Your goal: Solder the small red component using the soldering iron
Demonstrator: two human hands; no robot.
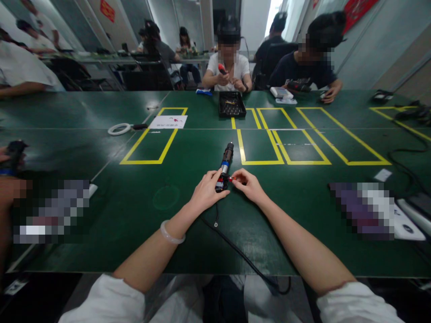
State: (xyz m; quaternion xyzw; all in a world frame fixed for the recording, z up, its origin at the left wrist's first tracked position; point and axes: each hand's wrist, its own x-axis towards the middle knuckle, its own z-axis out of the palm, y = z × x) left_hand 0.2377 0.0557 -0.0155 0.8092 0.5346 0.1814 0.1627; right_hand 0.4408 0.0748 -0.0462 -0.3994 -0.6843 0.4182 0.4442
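A black electric screwdriver [226, 162] with a blue band and a red base lies on the green table [134, 206], pointing away from me. My left hand [207, 192] is wrapped around its near, red end. My right hand [247, 183] pinches a small red part at the tool's near end, fingertips pressed together. A black cable [242, 255] runs from the tool toward me and off the table's front edge. A pale bangle sits on my left wrist.
Yellow tape rectangles [151, 143] mark the table. A black parts tray [232, 105], a white paper sheet [168, 121] and a white ring [118, 129] lie farther off. Two people sit opposite, handling tools. Cables lie at the right edge [407, 152]. A person's arm reaches in at left.
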